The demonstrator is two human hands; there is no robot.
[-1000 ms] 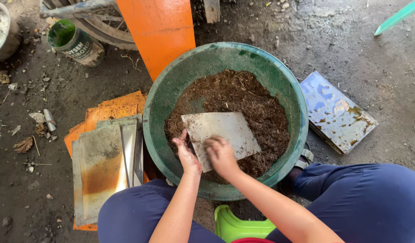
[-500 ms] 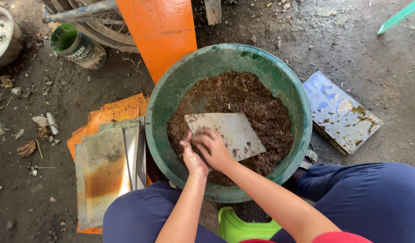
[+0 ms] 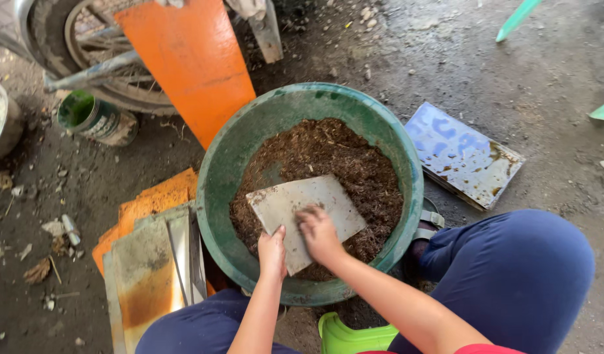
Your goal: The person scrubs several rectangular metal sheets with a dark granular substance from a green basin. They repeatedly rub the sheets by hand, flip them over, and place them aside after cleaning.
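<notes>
- Shifted since the earlier frames: both hands now lower on the grey flat tile [image 3: 305, 213], nearer its bottom edge; tile angle little changed.
- Left hand [image 3: 272, 252] gripping tile's lower left edge, fingers curled over it.
- Right hand [image 3: 320, 235] pressed flat on tile's face, fingers spread slightly, holding nothing else.
- Tile resting tilted on brown fibrous soil mix [image 3: 354, 164] inside green round basin [image 3: 213, 190], centre of frame.
- Stack of rusty metal trays [image 3: 145, 275] on orange sheet, lower left, just beside basin.
- Blue-and-white stained tile [image 3: 462, 154] on ground, right of basin.
- Green can [image 3: 92, 118] upper left, near wheel [image 3: 73, 52].
- Orange board [image 3: 194, 59] leaning above basin rim, top centre.
</notes>
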